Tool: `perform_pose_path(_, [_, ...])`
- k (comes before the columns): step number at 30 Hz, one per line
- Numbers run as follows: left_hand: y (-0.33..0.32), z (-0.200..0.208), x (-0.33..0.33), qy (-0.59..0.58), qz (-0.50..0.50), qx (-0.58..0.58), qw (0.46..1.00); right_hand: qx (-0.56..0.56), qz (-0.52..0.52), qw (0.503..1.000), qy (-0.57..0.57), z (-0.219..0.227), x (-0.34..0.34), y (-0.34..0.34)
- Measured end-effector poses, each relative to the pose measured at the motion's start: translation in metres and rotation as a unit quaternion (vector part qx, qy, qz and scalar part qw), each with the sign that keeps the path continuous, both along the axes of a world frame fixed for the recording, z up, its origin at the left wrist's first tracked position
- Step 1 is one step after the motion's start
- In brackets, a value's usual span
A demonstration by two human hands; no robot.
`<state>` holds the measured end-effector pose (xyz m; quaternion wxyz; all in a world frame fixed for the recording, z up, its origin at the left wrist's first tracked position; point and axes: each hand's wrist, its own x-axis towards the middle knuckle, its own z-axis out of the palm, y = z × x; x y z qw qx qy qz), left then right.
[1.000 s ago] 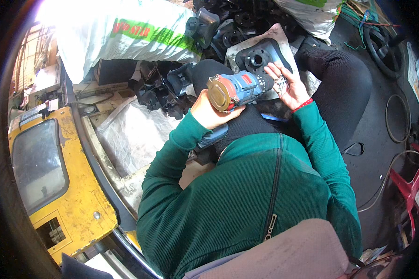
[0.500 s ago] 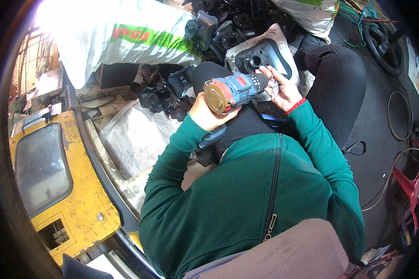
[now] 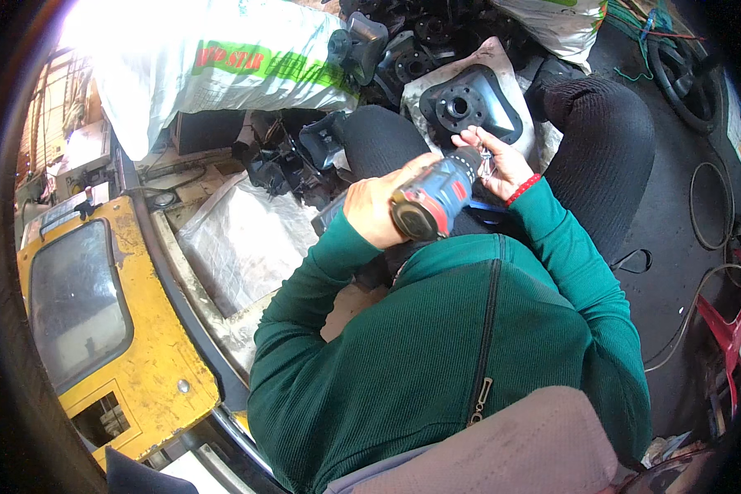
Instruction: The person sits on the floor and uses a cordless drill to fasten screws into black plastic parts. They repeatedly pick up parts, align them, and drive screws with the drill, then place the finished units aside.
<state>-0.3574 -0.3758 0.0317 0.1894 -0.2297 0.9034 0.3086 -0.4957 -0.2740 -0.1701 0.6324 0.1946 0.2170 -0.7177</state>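
Observation:
My left hand (image 3: 377, 202) is wrapped round a blue and red cordless drill (image 3: 438, 196). The drill's battery end juts out left of the hand, and its chuck points away and to the right. Close by the chuck, my right hand (image 3: 509, 171) has its fingers bent round small shiny metal pieces (image 3: 486, 162), which look like screws. The drill's tip is partly hidden by the fingers. Just beyond both hands, a black moulded part (image 3: 473, 105) with a round, holed hub lies on a pale sheet (image 3: 418, 90) between my knees.
Several similar black parts (image 3: 403, 62) are heaped at the far side. White sacks (image 3: 165, 90) stand at far left and far right. A yellow machine panel (image 3: 152, 329) with a window is at my left. To the right are a looped cable (image 3: 710, 206) and a red stand (image 3: 729, 329).
The drill has swung round in my left hand: its rear has moved right and nearer, its battery end left. My right hand has dropped slightly nearer, uncovering more of the black part.

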Motion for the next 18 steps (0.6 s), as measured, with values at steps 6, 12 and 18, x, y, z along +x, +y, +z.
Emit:
perform_pose_path(6, [-0.022, -0.029, 0.016, 0.112, 0.016, 0.008, 0.994, -0.016, -0.004, 1.000, -0.001, -0.015, 0.007, 0.005])
perform_pose_path(12, [-0.045, -0.035, -0.002, 0.123, 0.085, 0.046, 0.988, 0.219, -0.043, 0.943, 0.247, -0.050, -0.011, 0.005])
perform_pose_path(18, [-0.064, -0.049, -0.030, 0.065, 0.049, 0.015, 0.997, 0.276, -0.006, 0.832, 0.481, -0.079, -0.035, -0.029])
